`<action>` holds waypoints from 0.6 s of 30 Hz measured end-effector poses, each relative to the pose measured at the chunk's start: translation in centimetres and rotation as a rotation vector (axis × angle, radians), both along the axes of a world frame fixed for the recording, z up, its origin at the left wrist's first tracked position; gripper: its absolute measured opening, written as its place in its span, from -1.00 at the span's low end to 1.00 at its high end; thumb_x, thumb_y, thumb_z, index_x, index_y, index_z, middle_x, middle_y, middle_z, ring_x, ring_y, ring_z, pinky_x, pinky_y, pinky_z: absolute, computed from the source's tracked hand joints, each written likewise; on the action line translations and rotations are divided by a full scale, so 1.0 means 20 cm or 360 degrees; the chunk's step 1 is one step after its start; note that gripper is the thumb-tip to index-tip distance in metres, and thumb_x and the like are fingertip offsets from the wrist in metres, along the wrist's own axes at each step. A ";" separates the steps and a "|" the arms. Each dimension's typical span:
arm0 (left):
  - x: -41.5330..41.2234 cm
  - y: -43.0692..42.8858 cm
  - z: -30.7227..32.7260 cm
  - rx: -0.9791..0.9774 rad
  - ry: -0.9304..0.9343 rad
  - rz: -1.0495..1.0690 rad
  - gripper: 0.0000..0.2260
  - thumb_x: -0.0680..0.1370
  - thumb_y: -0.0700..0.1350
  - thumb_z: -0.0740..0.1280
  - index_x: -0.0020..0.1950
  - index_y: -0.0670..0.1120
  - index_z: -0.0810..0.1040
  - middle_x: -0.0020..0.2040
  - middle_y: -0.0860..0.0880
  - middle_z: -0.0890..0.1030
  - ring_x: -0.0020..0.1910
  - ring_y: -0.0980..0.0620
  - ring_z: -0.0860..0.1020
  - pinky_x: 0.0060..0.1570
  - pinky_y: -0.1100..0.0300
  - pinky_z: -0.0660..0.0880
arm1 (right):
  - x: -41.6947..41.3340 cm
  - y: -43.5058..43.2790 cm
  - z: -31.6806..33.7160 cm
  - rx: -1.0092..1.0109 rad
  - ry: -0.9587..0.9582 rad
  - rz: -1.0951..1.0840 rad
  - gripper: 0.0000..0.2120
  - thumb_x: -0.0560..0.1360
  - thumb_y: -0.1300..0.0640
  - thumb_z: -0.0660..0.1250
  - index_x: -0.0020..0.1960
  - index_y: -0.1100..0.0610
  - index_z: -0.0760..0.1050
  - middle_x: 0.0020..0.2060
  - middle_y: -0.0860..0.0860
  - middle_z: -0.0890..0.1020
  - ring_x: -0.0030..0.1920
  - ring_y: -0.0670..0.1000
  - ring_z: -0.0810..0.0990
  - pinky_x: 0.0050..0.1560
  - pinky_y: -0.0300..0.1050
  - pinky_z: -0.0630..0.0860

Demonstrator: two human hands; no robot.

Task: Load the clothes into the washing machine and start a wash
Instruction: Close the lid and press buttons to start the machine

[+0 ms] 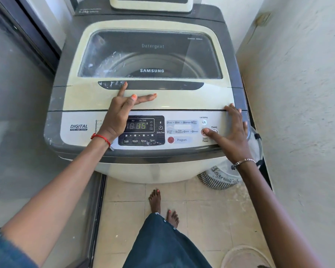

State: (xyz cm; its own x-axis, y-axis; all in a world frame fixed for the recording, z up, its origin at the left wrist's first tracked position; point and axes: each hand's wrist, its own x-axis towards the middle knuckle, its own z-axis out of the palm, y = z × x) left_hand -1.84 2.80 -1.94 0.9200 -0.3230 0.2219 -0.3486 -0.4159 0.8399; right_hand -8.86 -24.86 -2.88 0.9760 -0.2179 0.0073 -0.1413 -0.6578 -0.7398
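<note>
Right hand [232, 132]: spread flat and open over the right end of the control panel [184, 130], holding nothing; thumb extended leftward, its tip resting on or just over the Start/Pause button [203, 132], contact itself not certain. Fingers reach up to the seam where the panel meets the lid [162, 99]. Left hand [120, 111]: open, holding nothing, heel over the panel's left part beside the lit display [139, 125]; forefinger points up to the dark lid handle recess [151, 85], other fingers lie rightward across the lid's cream front. Lid: shut, long axis running left to right; drum seen through its tinted window [150, 55], contents too dim to make out, so the clothes cannot be confirmed inside. Washing machine [149, 167]: top-loader, directly ahead of the person, powered, digits showing. Deciding relation: the start control lies at the right thumb, well apart from the left hand; the right hand is plainly the nearer. Judgement: loading looks finished; the remaining step is a press straight down on that button. A basket [220, 176] stands on the floor at the machine's right.
</note>
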 end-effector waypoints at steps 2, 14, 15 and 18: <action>0.00 0.00 0.00 -0.0006 -0.0008 0.0008 -0.61 0.62 -0.17 -0.05 0.16 -0.08 0.57 0.07 0.35 0.58 0.19 0.24 0.53 0.48 0.25 -0.13 | 0.00 0.00 0.00 0.0020 0.0007 0.0015 -0.23 0.34 -0.01 0.48 0.42 0.07 0.19 0.48 -0.04 0.16 0.51 -0.06 0.00 0.45 -0.08 -0.23; 0.00 -0.01 -0.01 -0.0049 -0.0009 0.0038 -0.62 0.61 -0.16 -0.04 0.17 -0.14 0.55 0.10 0.11 0.60 0.15 0.27 0.54 0.49 0.22 -0.11 | 0.02 -0.01 0.02 0.0125 0.0095 -0.0019 -0.13 0.29 0.04 0.53 0.44 0.02 0.11 0.47 -0.03 0.16 0.51 -0.02 0.00 0.50 0.07 -0.20; 0.00 -0.01 -0.01 -0.0053 -0.0007 0.0036 -0.61 0.61 -0.14 -0.04 0.17 -0.14 0.55 0.10 0.10 0.59 0.15 0.27 0.54 0.48 0.23 -0.11 | 0.02 -0.01 0.01 0.0112 0.0096 -0.0016 -0.14 0.29 0.05 0.52 0.44 0.02 0.10 0.47 -0.03 0.16 0.51 -0.01 0.00 0.50 0.08 -0.20; 0.00 -0.01 -0.02 -0.0049 -0.0011 0.0033 -0.57 0.60 -0.06 -0.05 0.17 -0.14 0.56 0.11 0.06 0.60 0.17 0.24 0.54 0.48 0.26 -0.12 | 0.02 -0.01 0.01 0.0094 0.0099 -0.0001 -0.13 0.29 0.02 0.51 0.44 0.02 0.09 0.48 -0.02 0.15 0.51 0.01 0.00 0.50 0.11 -0.19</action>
State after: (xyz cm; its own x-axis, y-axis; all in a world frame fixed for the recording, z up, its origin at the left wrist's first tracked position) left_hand -1.89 2.58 -2.33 0.9249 -0.2966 0.2378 -0.3459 -0.3972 0.8500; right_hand -8.45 -25.03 -2.72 0.9740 -0.2167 -0.0664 -0.1888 -0.6133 -0.7669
